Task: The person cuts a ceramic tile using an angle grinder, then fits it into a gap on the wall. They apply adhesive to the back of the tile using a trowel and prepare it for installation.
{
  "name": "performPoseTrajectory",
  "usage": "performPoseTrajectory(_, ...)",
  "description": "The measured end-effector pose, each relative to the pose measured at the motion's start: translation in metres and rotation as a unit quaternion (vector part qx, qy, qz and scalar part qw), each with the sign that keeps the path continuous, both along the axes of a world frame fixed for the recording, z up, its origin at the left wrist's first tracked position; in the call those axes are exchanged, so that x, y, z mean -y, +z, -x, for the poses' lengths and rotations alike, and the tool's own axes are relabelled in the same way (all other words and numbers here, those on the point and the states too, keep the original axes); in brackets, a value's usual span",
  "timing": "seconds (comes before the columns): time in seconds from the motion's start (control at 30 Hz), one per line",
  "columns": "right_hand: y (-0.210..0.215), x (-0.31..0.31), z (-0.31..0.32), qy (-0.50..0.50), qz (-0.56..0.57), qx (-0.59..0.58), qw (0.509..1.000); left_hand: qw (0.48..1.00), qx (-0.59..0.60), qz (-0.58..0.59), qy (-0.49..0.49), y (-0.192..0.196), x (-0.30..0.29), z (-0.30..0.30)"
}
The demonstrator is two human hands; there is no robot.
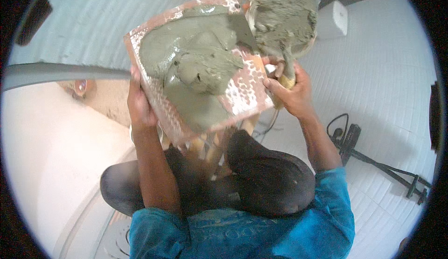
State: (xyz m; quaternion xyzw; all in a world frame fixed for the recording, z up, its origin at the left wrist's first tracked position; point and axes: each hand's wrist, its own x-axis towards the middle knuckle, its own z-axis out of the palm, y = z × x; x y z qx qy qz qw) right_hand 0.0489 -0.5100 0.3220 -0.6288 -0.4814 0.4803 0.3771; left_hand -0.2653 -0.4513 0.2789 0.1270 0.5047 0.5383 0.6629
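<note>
A square tile (pixel 245 93) is held up tilted in front of me, its reddish back patterned with white ridges. Wet grey-green mortar (pixel 200 67) covers most of it, heaped in the middle. My left hand (pixel 141 104) is closed around the tile's left edge. At the right edge my right hand (pixel 294 90) grips too, thumb on the tile's face. A tool with a yellow handle (pixel 287 80) and a mortar-coated shank also sits in my right hand; its blade cannot be made out.
Behind the tile's right corner stands a container of mortar (pixel 284 18). A white box-like fixture (pixel 339 18) is beyond it. Black metal bars (pixel 373 158) with a cable lie at right. My bent legs (pixel 270 179) are below the tile, beside some wooden slats (pixel 214 149).
</note>
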Motion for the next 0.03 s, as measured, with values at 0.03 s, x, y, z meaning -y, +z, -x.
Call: performPoseTrajectory(0.03,-0.0001,-0.0009,0.0019,-0.007,-0.018,-0.005,1.000,0.999,0.022,-0.044,-0.001,0.0015,0.0055,-0.0020)
